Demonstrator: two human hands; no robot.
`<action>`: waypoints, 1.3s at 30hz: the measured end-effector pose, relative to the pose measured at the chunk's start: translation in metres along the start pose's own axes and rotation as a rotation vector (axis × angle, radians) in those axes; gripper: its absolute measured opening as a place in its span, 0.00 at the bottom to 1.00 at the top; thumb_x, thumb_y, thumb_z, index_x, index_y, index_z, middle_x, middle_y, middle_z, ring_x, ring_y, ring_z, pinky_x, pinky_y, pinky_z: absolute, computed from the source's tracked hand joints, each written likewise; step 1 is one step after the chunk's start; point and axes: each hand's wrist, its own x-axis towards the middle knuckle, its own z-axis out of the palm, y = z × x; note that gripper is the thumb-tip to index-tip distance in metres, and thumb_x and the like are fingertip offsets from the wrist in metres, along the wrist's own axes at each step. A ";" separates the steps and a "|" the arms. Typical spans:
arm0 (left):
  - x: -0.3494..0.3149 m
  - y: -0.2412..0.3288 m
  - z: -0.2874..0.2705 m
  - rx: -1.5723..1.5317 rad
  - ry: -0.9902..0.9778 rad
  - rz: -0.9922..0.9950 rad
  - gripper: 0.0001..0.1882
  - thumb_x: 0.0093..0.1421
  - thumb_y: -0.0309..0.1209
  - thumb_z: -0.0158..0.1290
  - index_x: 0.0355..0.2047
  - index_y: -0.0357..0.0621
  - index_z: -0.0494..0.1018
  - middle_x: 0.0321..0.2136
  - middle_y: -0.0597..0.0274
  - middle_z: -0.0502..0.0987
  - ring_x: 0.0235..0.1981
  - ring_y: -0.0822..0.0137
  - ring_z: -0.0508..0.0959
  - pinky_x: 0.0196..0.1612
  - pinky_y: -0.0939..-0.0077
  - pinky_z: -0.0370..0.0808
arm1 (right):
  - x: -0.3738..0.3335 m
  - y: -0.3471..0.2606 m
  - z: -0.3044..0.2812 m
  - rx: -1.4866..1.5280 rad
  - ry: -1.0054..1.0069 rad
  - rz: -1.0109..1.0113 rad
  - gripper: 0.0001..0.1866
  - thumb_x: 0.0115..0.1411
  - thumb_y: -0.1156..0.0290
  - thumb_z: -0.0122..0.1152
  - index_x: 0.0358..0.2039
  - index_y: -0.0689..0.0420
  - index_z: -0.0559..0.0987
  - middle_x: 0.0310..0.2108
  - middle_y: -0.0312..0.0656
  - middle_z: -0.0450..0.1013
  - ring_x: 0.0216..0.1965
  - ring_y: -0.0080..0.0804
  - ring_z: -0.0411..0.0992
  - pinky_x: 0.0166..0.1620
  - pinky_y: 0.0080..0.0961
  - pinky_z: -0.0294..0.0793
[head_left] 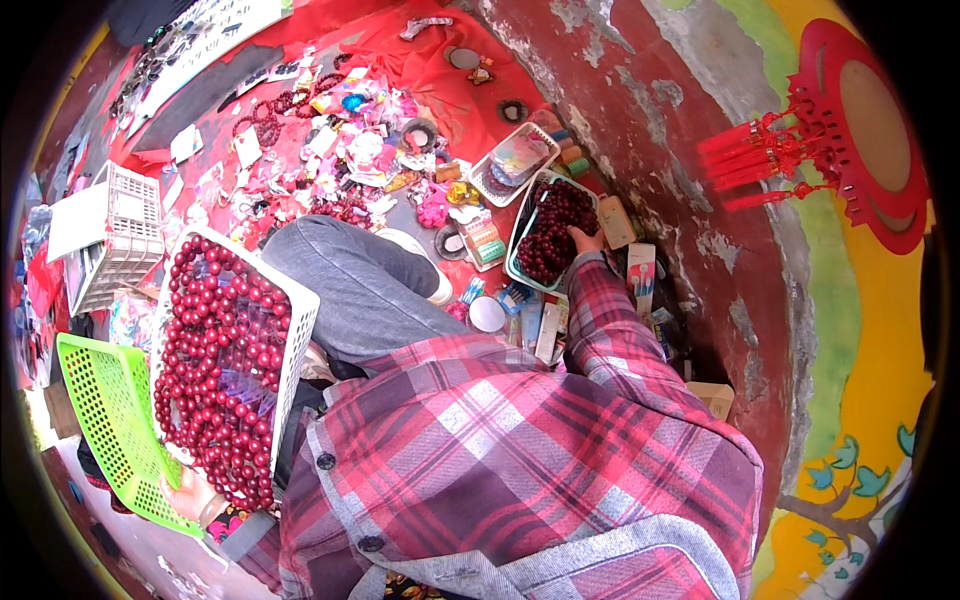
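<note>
Beads (pixel 222 370), dark red and strung, fill a white basket (pixel 298 330) at the person's left side. The left hand (pixel 190 493) grips the lower edge of that basket, fingers closed under it, next to a green basket (pixel 105 420) that lies just beside and partly under the white one. The white basket is tilted, its open face turned up toward the camera.

The right hand (pixel 586 240) reaches forward to a teal tray (pixel 522 235) holding more dark red beads (pixel 552 228). The hand rests on the tray's right rim, touching the beads; whether its fingers are closed on a strand cannot be told. The sleeve (pixel 610 330) is red plaid.

Just behind the teal tray stands a white tray (pixel 490 170) with mixed small items. Small boxes (pixel 640 265) lie to the right of the teal tray, against a red wall (pixel 640 120) with peeling paint. A bent knee in grey trousers (pixel 360 280) lies between the two bead containers.

Farther out, a red cloth (pixel 400 60) carries scattered trinkets (pixel 360 150) and bead bracelets (pixel 265 120). An empty white crate (pixel 125 235) sits at far left. A red tasselled ornament (pixel 800 140) hangs on the painted wall at right.
</note>
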 end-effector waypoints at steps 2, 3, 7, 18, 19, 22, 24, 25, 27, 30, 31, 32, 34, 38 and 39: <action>-0.001 -0.001 0.001 -0.018 -0.001 -0.005 0.24 0.55 0.31 0.47 0.52 0.34 0.65 0.50 0.50 0.68 0.54 0.56 0.67 0.59 0.58 0.61 | 0.010 0.009 0.007 0.034 0.101 0.018 0.47 0.53 0.45 0.59 0.65 0.50 0.48 0.66 0.45 0.46 0.65 0.47 0.46 0.65 0.41 0.47; 0.004 0.002 -0.001 -0.035 -0.026 -0.021 0.24 0.55 0.31 0.47 0.52 0.34 0.65 0.50 0.50 0.68 0.54 0.56 0.67 0.59 0.58 0.61 | 0.017 0.016 0.012 0.063 0.168 0.016 0.44 0.53 0.45 0.58 0.64 0.52 0.53 0.63 0.46 0.51 0.63 0.47 0.51 0.64 0.40 0.50; -0.001 0.003 -0.001 -0.060 -0.081 -0.097 0.25 0.55 0.30 0.48 0.53 0.33 0.64 0.50 0.50 0.68 0.53 0.56 0.67 0.59 0.58 0.62 | 0.054 0.045 0.024 0.168 0.303 -0.276 0.29 0.59 0.46 0.47 0.52 0.57 0.72 0.49 0.49 0.72 0.53 0.47 0.67 0.57 0.35 0.62; 0.015 0.005 -0.016 -0.040 -0.111 -0.104 0.25 0.55 0.32 0.48 0.53 0.35 0.65 0.48 0.51 0.69 0.51 0.57 0.68 0.58 0.60 0.63 | 0.052 0.033 0.023 -0.115 0.184 -0.202 0.19 0.56 0.60 0.53 0.47 0.52 0.77 0.46 0.45 0.74 0.50 0.42 0.70 0.53 0.33 0.67; 0.015 0.004 -0.017 -0.024 -0.106 -0.095 0.25 0.55 0.33 0.48 0.53 0.35 0.65 0.48 0.52 0.70 0.51 0.57 0.68 0.58 0.60 0.63 | 0.059 0.036 0.023 -0.095 0.182 -0.220 0.19 0.56 0.62 0.54 0.47 0.52 0.77 0.46 0.44 0.75 0.50 0.41 0.71 0.53 0.32 0.67; 0.003 -0.002 -0.006 -0.012 -0.095 -0.122 0.24 0.56 0.33 0.48 0.52 0.35 0.66 0.47 0.52 0.70 0.51 0.57 0.69 0.57 0.61 0.64 | 0.064 0.031 0.023 -0.030 0.108 -0.262 0.19 0.55 0.66 0.56 0.48 0.52 0.77 0.46 0.42 0.75 0.49 0.36 0.71 0.52 0.29 0.67; 0.009 0.000 -0.014 0.028 -0.098 -0.057 0.23 0.56 0.33 0.48 0.51 0.35 0.66 0.47 0.52 0.70 0.51 0.58 0.69 0.57 0.61 0.64 | 0.058 0.019 0.020 0.007 -0.034 -0.282 0.19 0.55 0.67 0.55 0.48 0.53 0.78 0.46 0.41 0.75 0.49 0.33 0.71 0.53 0.27 0.67; 0.028 0.004 -0.033 0.073 -0.103 0.024 0.23 0.56 0.33 0.48 0.51 0.35 0.67 0.47 0.52 0.70 0.50 0.58 0.69 0.57 0.61 0.65 | 0.050 0.010 0.019 0.025 -0.087 -0.233 0.18 0.56 0.70 0.55 0.49 0.54 0.77 0.49 0.41 0.73 0.52 0.34 0.69 0.55 0.28 0.66; 0.032 0.002 -0.035 0.068 -0.136 0.038 0.22 0.56 0.32 0.48 0.50 0.35 0.67 0.46 0.52 0.71 0.50 0.58 0.69 0.56 0.61 0.65 | 0.040 -0.004 0.017 0.064 -0.175 -0.132 0.18 0.58 0.76 0.54 0.51 0.55 0.75 0.53 0.43 0.70 0.57 0.36 0.65 0.58 0.30 0.64; 0.027 0.005 -0.033 -0.017 -0.160 -0.046 0.21 0.56 0.32 0.49 0.48 0.35 0.68 0.45 0.52 0.72 0.49 0.58 0.70 0.56 0.61 0.66 | 0.066 0.009 0.017 0.085 -0.151 -0.160 0.18 0.58 0.78 0.53 0.50 0.56 0.76 0.53 0.44 0.70 0.56 0.36 0.66 0.58 0.31 0.65; 0.027 0.005 -0.033 0.005 -0.138 -0.017 0.20 0.56 0.32 0.49 0.48 0.35 0.68 0.45 0.52 0.72 0.48 0.58 0.71 0.55 0.61 0.66 | 0.076 0.017 0.018 0.079 -0.083 -0.174 0.18 0.57 0.75 0.53 0.49 0.54 0.77 0.50 0.43 0.72 0.53 0.35 0.68 0.55 0.30 0.66; 0.028 0.006 -0.032 0.028 -0.116 0.013 0.20 0.56 0.31 0.49 0.48 0.34 0.69 0.44 0.52 0.72 0.48 0.58 0.71 0.55 0.61 0.66 | 0.085 0.026 0.019 0.072 -0.016 -0.188 0.18 0.55 0.72 0.53 0.48 0.53 0.78 0.47 0.41 0.74 0.50 0.34 0.70 0.52 0.28 0.68; 0.041 0.007 -0.040 0.017 -0.182 -0.037 0.19 0.56 0.31 0.48 0.48 0.35 0.69 0.44 0.52 0.73 0.48 0.58 0.71 0.56 0.61 0.66 | 0.113 0.051 0.016 0.064 0.081 -0.245 0.18 0.53 0.69 0.53 0.46 0.52 0.79 0.44 0.40 0.76 0.46 0.33 0.73 0.50 0.28 0.69; 0.038 0.010 -0.043 -0.052 -0.249 -0.128 0.19 0.57 0.29 0.48 0.48 0.34 0.69 0.45 0.51 0.72 0.48 0.58 0.71 0.56 0.60 0.66 | 0.123 0.058 0.020 0.109 0.152 -0.247 0.16 0.54 0.68 0.52 0.42 0.53 0.80 0.41 0.43 0.77 0.44 0.36 0.75 0.49 0.31 0.70; 0.037 0.012 -0.045 -0.040 -0.263 -0.135 0.19 0.57 0.29 0.48 0.48 0.34 0.68 0.45 0.51 0.72 0.48 0.58 0.71 0.56 0.60 0.66 | 0.122 0.061 0.019 0.127 0.173 -0.202 0.15 0.54 0.68 0.52 0.41 0.54 0.80 0.40 0.43 0.77 0.43 0.36 0.75 0.48 0.32 0.71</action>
